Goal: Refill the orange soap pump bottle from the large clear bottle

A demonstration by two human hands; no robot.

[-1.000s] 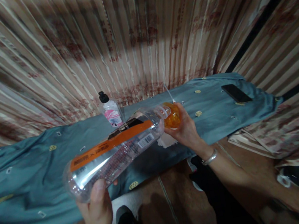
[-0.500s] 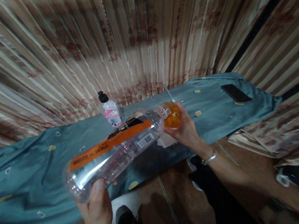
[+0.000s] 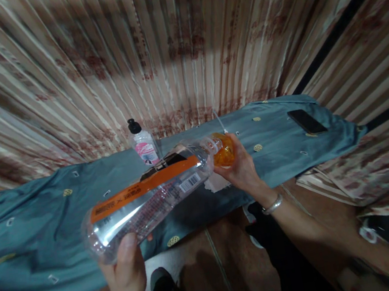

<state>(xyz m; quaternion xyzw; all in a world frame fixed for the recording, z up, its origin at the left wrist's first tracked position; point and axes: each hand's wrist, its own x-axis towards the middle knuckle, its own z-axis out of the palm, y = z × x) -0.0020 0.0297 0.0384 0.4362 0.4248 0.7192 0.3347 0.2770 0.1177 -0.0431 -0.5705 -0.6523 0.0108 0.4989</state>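
Observation:
A large clear plastic bottle with an orange and silver label lies tilted across the middle, its base low at the left and its neck higher at the right. My left hand is closed around it near the base, thumb on top. At the neck, my right hand grips a small amber see-through container that meets the big bottle's mouth. Whether the two are joined or only touching, I cannot tell. A thin pale tube stands up by my right fingers. Behind stands a clear bottle with a black cap and pink label.
The narrow surface under a teal patterned cloth runs left to right. A black phone lies at its right. Pale paper sits beneath my right hand. Pleated curtains hang behind, with dark poles at the right.

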